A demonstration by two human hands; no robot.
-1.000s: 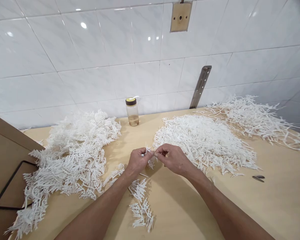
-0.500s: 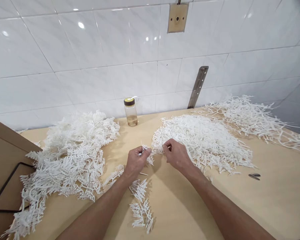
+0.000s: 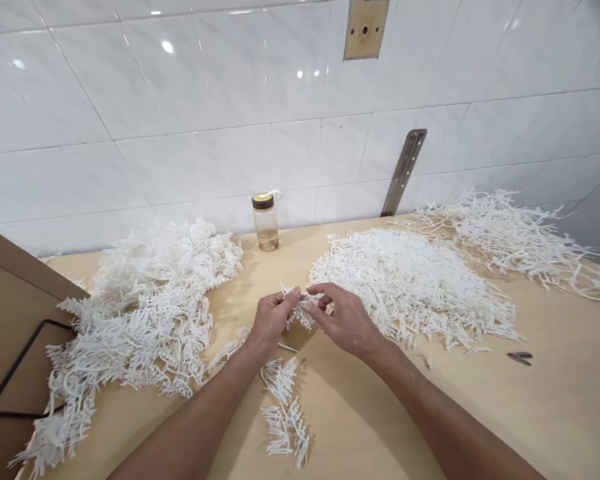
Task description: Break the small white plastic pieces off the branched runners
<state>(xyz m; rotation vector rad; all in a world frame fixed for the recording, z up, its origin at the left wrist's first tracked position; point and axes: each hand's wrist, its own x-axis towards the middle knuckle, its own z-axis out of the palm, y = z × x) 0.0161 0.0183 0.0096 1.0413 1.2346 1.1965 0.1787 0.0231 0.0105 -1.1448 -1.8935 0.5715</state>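
Note:
My left hand [image 3: 273, 320] pinches a small white branched plastic sprig [image 3: 300, 319] between thumb and fingers, above the wooden table. My right hand [image 3: 347, 320] meets it from the other side, its thumb and fingertips closed at the sprig; how much of the piece it grips is partly hidden. Just right of the hands lies a heap of short white sprigs [image 3: 405, 280]. Below my left wrist, a few loose sprig clusters [image 3: 285, 420] rest on the table, and a thin pale stick [image 3: 288, 347] pokes out beside the wrist.
A large tangled white pile [image 3: 145, 320] covers the left side. Long white strands [image 3: 510, 233] lie at the back right. A lidded bottle [image 3: 267, 227] stands near the tiled wall. Small metal snips [image 3: 520, 358] lie at right; a cardboard box [image 3: 15, 320] borders the left.
My right hand has moved left from the edge of the right heap to the sprig in my left hand, and the two hands now meet. The view has shifted slightly.

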